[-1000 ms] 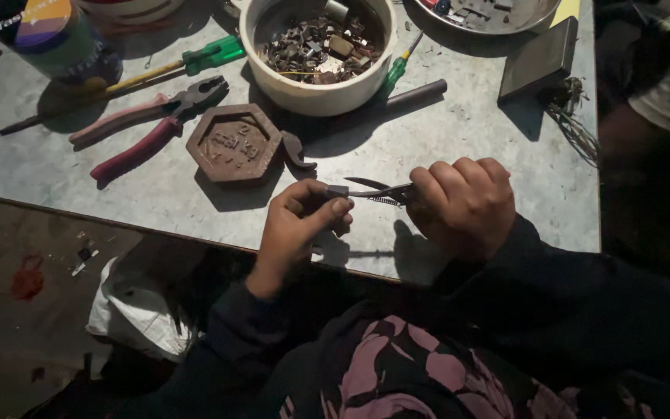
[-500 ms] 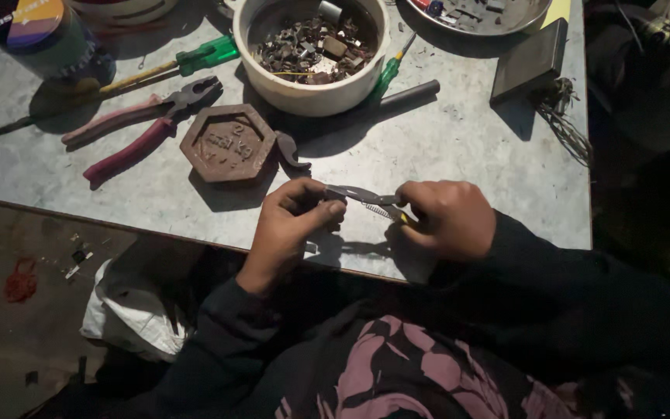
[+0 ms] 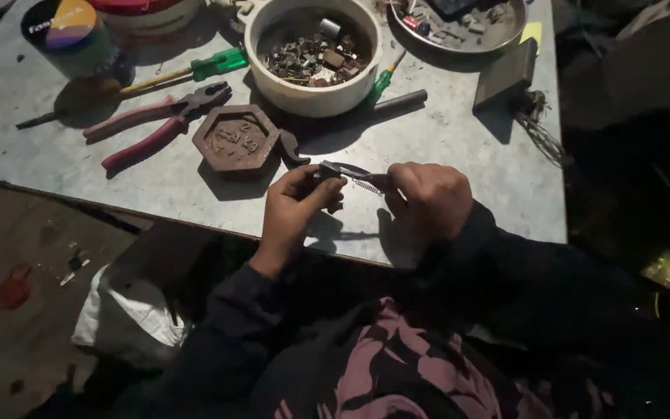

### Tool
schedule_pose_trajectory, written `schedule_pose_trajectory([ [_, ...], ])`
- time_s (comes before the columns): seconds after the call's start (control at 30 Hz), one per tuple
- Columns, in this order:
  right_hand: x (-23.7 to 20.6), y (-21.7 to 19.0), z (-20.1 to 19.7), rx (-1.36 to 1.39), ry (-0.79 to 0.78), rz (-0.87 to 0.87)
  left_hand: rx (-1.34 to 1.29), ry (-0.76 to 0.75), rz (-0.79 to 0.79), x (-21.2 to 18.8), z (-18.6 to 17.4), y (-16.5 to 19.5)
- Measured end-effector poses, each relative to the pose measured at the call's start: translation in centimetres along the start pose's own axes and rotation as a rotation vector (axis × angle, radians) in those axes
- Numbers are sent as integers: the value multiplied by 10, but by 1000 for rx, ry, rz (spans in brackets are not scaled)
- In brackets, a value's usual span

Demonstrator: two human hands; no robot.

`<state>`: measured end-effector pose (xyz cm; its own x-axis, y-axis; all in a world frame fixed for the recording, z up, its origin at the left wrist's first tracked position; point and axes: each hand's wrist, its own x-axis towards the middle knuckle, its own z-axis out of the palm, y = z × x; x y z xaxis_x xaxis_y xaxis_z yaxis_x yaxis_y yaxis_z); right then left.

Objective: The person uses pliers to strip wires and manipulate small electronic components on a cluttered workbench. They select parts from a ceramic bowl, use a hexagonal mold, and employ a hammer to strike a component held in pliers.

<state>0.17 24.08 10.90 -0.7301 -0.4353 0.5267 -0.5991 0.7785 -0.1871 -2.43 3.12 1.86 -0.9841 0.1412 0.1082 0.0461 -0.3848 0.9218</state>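
Small pliers between both hands; hexagonal weight and white bowl just beyond.

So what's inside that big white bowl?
The white bowl holds a heap of small dark metal scraps, with a pale cylinder-shaped piece near the back. What lies under the heap and on the bowl's bottom is covered, and the pieces are too small to name.

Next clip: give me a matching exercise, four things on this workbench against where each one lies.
Things:
1. white bowl of metal scraps
2. red-handled pliers
3. hexagonal brown block
4. small spring tool

Places:
A. between the two hands
B. left of the hexagonal block
C. far side of the table, behind the block
D. just ahead of the left hand

Pairs: 1-C, 2-B, 3-D, 4-A
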Motion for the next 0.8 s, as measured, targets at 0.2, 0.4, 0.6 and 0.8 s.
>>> schedule_pose_trajectory([
  [0.2,4,11,11,-66,38,-122,-88,11,-32,5,0,-1],
  [0.4,-2,19,24,-74,57,-89,-89,-5,-18,8,-3,-5],
  [0.6,-6,35,18,30,-36,-40,-6,-194,-58,32,7,13],
  [0.8,-9,72,13,838,-289,254,342,-372,-34,100,14,38],
])
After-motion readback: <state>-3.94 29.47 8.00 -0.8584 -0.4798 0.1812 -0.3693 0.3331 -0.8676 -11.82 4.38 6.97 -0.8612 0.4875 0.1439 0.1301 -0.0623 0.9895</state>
